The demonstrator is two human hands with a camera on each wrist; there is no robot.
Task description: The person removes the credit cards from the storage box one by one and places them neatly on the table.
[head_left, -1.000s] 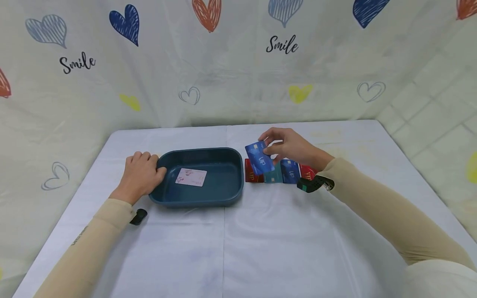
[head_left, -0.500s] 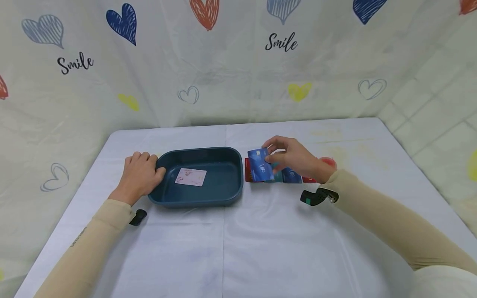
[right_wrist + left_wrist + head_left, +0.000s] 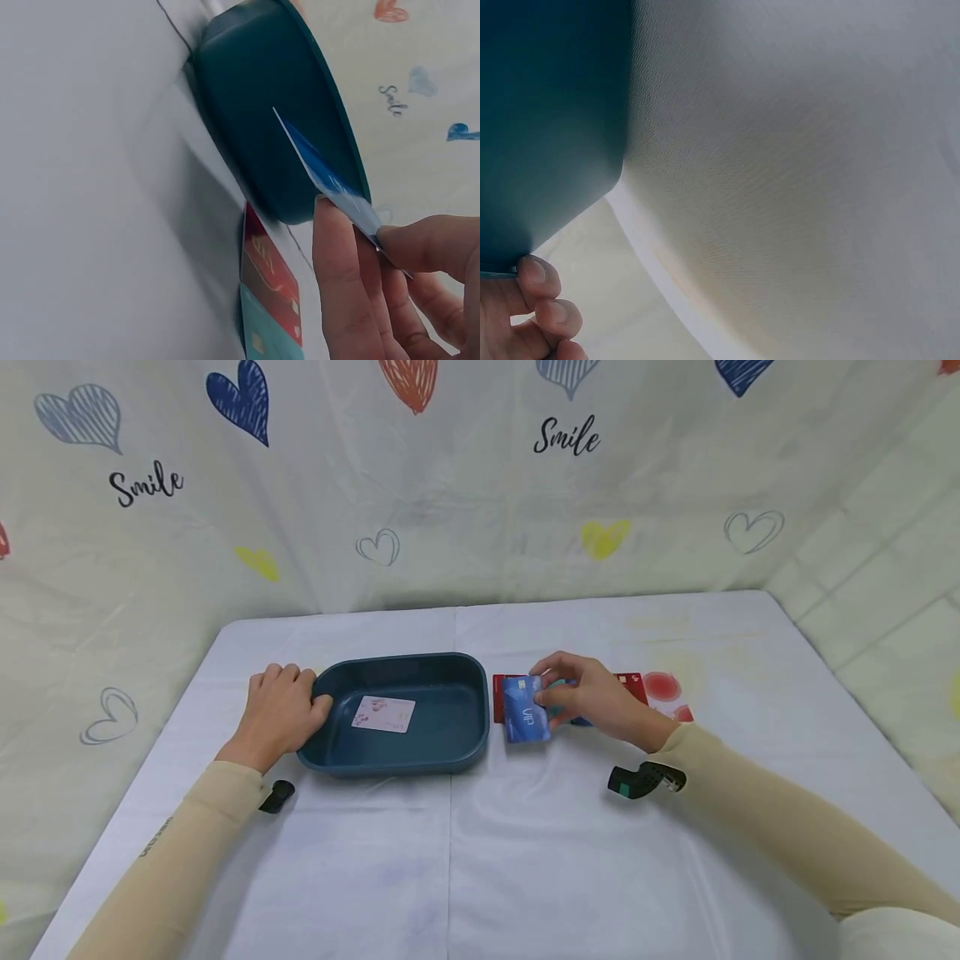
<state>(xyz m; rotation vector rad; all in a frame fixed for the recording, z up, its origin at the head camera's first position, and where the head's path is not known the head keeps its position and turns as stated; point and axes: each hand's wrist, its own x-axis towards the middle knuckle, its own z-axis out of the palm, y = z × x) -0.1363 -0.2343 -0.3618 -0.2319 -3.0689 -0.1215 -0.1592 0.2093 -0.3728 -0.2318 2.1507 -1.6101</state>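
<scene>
A dark teal plastic tray point(image 3: 405, 764) stands left of centre, and a pale pink floral card point(image 3: 384, 714) lies flat in it. The left hand point(image 3: 279, 714) grips the tray's left rim; in the left wrist view its curled fingertips point(image 3: 541, 276) show at the rim. Between thumb and fingers, the right hand point(image 3: 588, 697) pinches a blue VIP card point(image 3: 527, 718) just right of the tray. In the right wrist view this blue card is tilted, seen nearly edge-on. Beneath that hand a row of cards lies on the table, its middle partly hidden.
The row includes a dark red card point(image 3: 270, 274), a teal card point(image 3: 268, 322) and a red card point(image 3: 632, 685). A card with red round shapes point(image 3: 663, 687) lies at the row's right end. A white cloth point(image 3: 480, 877) covers the table; a heart-printed backdrop point(image 3: 480, 527) hangs behind.
The right hand has brought the blue card down toward the near side and turned it more upright. Cards at the row's right end have come into sight. The left hand stays on the rim.
</scene>
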